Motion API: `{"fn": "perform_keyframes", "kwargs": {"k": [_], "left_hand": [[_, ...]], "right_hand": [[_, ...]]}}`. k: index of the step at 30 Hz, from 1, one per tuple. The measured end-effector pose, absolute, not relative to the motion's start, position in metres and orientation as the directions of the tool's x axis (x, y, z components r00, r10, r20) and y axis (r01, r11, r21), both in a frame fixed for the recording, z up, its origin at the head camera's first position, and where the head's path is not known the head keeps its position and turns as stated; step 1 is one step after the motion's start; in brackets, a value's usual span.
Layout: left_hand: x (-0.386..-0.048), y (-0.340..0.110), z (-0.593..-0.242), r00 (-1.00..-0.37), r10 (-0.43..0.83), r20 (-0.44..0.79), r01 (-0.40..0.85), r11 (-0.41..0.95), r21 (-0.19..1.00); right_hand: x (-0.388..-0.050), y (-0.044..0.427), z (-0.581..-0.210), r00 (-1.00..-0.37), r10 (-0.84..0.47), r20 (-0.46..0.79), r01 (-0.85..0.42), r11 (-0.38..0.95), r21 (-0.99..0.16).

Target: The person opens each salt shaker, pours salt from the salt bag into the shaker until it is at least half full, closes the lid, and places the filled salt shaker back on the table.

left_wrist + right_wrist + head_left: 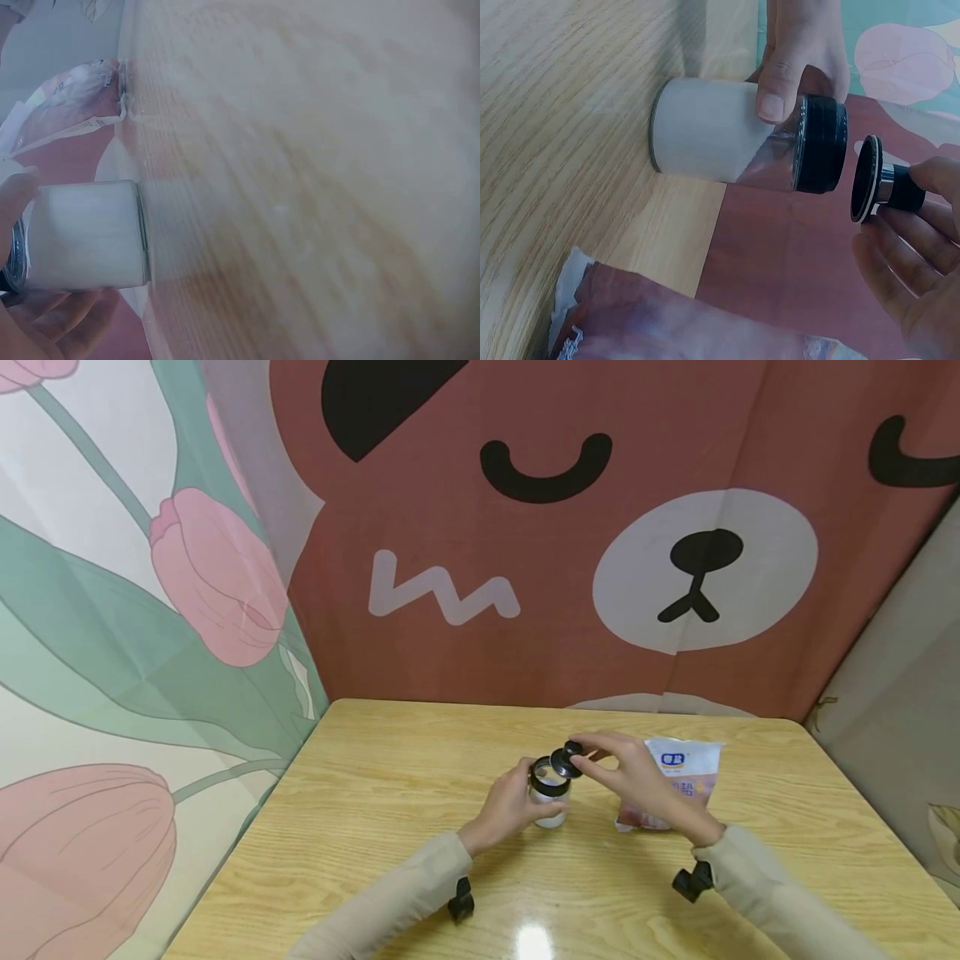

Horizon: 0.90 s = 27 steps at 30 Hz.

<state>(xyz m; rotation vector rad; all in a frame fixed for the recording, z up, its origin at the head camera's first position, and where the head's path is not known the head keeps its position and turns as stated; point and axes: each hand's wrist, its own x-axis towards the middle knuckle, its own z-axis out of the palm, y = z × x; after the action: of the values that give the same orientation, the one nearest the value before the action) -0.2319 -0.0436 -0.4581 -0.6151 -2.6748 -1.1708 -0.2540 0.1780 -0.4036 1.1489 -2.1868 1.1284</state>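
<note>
A clear jar [705,131] with a black collar stands upright on the table, filled to well over half with a white substance. My left hand [510,806] grips it, thumb and fingers around its upper part. Just above and right of the jar's mouth, my right hand [630,777] pinches a black lid [867,180] by its knob. The lid is tilted and apart from the collar. Behind the right forearm stands a printed plastic bag [678,768], white above and reddish below; the arm partly hides it.
The wooden table [360,777] carries the jar and the bag. A bear-patterned cloth [435,510] hangs behind its far edge, and a tulip-patterned cloth [90,693] hangs along the left. A grey cloth [892,685] borders the right side.
</note>
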Motion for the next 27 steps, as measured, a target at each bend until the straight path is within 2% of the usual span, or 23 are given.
{"fn": "perform_keyframes", "kwargs": {"k": [12,27], "left_hand": [[-0.232,-0.044,-0.457,-0.906,0.304,0.294,0.423,0.623,0.658],[-0.231,-0.044,-0.458,-0.899,0.317,0.302,0.438,0.632,0.639]], "right_hand": [[-0.254,0.168,-0.406,-0.563,-0.495,0.662,-0.826,0.316,-0.466],[-0.252,0.158,-0.406,-0.594,-0.497,0.633,-0.804,0.348,-0.482]]}}
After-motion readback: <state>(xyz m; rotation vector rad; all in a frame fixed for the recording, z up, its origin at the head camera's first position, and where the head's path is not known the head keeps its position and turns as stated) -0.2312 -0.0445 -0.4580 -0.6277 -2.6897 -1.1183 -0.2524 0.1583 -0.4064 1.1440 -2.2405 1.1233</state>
